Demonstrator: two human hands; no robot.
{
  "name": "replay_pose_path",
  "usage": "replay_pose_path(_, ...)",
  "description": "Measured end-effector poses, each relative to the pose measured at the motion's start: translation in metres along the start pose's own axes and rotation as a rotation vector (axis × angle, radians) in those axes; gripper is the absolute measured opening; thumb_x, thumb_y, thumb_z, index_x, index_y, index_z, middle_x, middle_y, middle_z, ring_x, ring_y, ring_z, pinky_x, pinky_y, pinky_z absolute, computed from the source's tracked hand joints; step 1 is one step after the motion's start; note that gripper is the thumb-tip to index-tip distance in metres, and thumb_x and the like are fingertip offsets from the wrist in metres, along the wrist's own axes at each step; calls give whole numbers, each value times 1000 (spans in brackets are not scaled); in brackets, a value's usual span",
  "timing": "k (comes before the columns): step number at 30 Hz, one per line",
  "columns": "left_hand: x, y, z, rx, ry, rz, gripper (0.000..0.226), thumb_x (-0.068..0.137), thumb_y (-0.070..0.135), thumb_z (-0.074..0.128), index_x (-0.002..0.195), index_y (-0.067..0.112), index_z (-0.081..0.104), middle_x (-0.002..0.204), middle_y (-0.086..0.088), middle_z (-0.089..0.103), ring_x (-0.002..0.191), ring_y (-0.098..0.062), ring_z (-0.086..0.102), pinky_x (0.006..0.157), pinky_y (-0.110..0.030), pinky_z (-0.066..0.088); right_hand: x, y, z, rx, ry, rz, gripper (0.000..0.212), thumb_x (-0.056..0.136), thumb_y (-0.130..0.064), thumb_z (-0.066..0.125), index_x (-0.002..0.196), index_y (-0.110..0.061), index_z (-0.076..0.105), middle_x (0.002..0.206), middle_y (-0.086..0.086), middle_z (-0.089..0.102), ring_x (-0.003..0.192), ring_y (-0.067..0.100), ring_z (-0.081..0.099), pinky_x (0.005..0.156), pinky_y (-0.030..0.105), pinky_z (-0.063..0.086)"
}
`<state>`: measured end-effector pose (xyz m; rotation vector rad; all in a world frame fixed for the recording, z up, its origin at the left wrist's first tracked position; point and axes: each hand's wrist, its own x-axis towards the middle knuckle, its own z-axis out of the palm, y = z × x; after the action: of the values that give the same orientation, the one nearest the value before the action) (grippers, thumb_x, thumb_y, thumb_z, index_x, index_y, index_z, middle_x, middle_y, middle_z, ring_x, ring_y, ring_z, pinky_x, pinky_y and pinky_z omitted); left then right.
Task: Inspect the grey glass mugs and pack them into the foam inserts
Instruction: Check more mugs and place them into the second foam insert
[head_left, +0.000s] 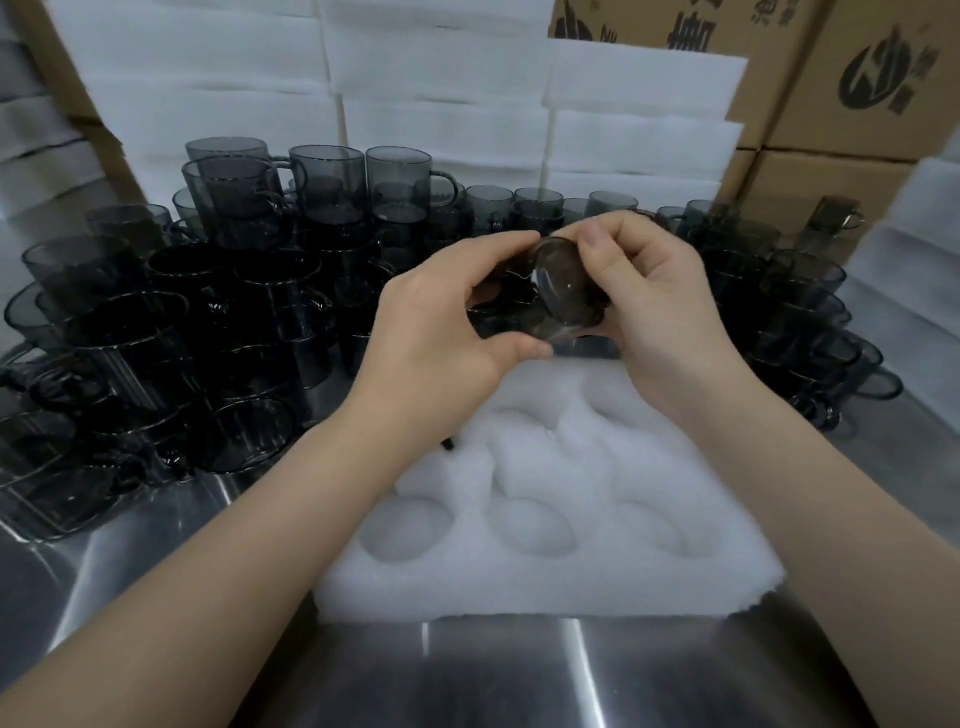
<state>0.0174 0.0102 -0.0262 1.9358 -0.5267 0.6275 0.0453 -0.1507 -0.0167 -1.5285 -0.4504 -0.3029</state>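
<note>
Brown cardboard boxes (831, 78) with dark printed logos at the back right, shiny steel tabletop (519, 675) in front

Steel bench (493, 670) with a white foam insert (467, 587) lying at its middle, close to the front edge. Above the insert's far edge, the left hand (441, 322) and right hand (649, 301) together grip one grey glass mug (558, 291), tipped with its round base toward the camera (its handle cannot be made out). Stacked mugs (208, 322) crowd the bench's left side and far edge. Foam sheets (415, 104) and cardboard boxes (831, 78) rise behind.
</note>
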Motion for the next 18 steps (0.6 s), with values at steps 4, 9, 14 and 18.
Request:
replay_pose_path(4,2,-2,-2,-91,25,-86,65,64,3,86,124,15,63,115,6,68,110,-8,63,98,-31,50,3,2,-10,162,-214,120,23,90,-14,60,113,-15,64,106,5,69,97,21,68,72,37,57)
replay_pose_path(9,3,-3,-2,-74,22,-114,64,64,4,86,123,17,65,113,5,68,109,-9,63,97,-33,51,3,5,-10,114,-250,125,35,76,-11,71,109,-18,62,106,2,68,92,22,68,72,35,57)
replay_pose_path(14,1,1,0,38,-22,-32,66,64,12,88,125,16,63,115,5,66,110,-10,60,100,-34,47,1,4,-1,25,-6,93,13,95,-25,61,84,-18,66,84,3,70,74,21,70,57,38,56)
replay_pose_path(18,1,4,0,46,-36,-8,61,66,28,84,123,22,63,112,8,64,107,-9,59,98,-34,47,1,-1,-3,77,0,188,41,102,-39,41,96,-12,72,91,12,74,82,29,71,58,40,57)
